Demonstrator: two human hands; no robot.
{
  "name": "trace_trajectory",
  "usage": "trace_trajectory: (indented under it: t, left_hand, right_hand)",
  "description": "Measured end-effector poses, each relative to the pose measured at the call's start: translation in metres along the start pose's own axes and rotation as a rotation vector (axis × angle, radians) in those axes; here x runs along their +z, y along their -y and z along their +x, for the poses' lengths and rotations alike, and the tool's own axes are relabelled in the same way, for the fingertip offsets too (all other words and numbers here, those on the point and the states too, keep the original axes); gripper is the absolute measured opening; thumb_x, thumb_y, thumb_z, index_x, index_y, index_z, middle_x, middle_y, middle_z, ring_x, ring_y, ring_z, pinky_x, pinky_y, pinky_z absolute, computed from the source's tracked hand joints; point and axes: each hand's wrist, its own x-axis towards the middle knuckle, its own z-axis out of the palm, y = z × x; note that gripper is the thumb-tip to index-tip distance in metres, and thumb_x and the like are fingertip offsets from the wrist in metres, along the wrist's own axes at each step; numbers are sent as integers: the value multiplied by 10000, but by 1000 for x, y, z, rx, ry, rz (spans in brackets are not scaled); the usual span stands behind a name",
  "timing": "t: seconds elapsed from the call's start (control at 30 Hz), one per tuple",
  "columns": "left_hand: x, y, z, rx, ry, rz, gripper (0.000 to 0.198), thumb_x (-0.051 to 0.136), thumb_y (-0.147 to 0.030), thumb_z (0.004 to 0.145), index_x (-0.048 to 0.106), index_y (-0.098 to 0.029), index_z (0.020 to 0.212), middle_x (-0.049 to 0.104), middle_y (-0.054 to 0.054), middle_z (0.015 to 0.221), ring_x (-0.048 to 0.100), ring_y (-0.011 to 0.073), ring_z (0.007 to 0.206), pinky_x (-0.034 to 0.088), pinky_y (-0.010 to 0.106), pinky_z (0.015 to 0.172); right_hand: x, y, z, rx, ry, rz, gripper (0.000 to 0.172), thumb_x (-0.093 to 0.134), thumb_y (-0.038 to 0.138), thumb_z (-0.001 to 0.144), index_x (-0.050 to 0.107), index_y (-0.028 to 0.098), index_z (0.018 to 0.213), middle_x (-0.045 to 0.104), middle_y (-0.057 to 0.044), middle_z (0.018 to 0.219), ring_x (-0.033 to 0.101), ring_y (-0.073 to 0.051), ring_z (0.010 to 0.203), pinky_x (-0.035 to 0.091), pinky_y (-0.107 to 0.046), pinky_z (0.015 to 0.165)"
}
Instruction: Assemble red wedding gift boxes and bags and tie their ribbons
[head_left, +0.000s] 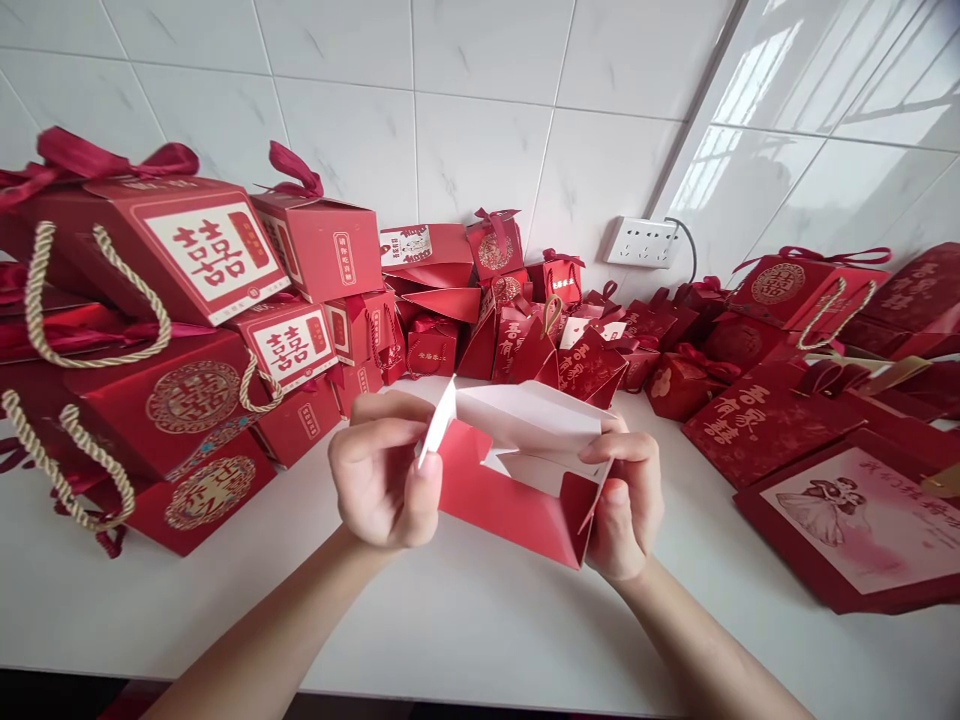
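Just above the desk [450, 620] centre, left hand [382, 475] at 9 & right hand [628, 505] at 3 are pinching opp. ends of the half-folded red box [502, 505], fingers [390, 435] clamping its flaps so they're spreading open.

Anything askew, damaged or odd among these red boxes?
The rope-handled red gift boxes piled at left lie tipped and leaning. The small red cardboard box between left hand and right hand looks undamaged.

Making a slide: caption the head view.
Left hand and right hand hold a half-folded red box above a white table.
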Motion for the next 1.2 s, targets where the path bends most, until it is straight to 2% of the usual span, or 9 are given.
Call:
trace_trajectory:
  t: [0.17, 0.4, 0.67, 0.87, 1.07, 1.2]
  left_hand:
    - [2, 4, -6, 23, -21, 46, 190, 455, -268, 926, 570, -281, 1076, 559, 46, 822, 583, 181, 697, 485, 340, 501]
    - [3, 11, -6, 137, 48, 66, 212, 455, -206, 910, 647, -232, 994, 562, 54, 884, 556, 153, 686, 476, 307, 519]
    - [8, 11, -1, 89, 247, -18, 258, 529, -55, 801, 690, -206, 934, 490, 45, 939, 499, 105, 680, 459, 245, 501]
    - [9, 11, -1, 19, 305, -37, 306, 520, 7, 787, 700, -181, 946, 482, 35, 948, 451, 66, 629, 453, 227, 513]
    - [8, 13, -1, 11, 373, -50, 329, 511, 22, 795, 716, -174, 960, 494, 48, 940, 527, 120, 781, 479, 253, 588]
    - [8, 15, -3, 29, 389, -51, 327, 512, 13, 801, 711, -172, 982, 492, 53, 948, 509, 121, 760, 468, 259, 579]
  right_hand:
    - [1, -4, 1, -18, -4, 51, 178, 359, 366, 1002, 456, 236, 928, 451, -29, 813, 498, -196, 722, 357, -318, 604]
    - [0, -8, 2, -26, 5, -3, 192, 344, 374, 1005, 450, 237, 926, 461, -27, 838, 491, -184, 704, 354, -321, 613]
    - [-1, -20, -1, -24, 10, 37, 161, 345, 333, 1004, 450, 231, 937, 469, -32, 865, 484, -180, 715, 361, -322, 614]
    - [0, -22, 2, -53, 9, 74, 158, 367, 311, 1003, 438, 228, 888, 432, -13, 804, 467, -179, 709, 332, -308, 593]
    - [-1, -22, 2, -45, 30, 71, 160, 372, 322, 1007, 442, 226, 899, 456, -19, 853, 471, -169, 716, 345, -311, 609]
    - [-2, -23, 1, -44, 29, 69, 163, 375, 322, 1008, 440, 225, 894, 441, -11, 825, 472, -168, 716, 342, -306, 607]
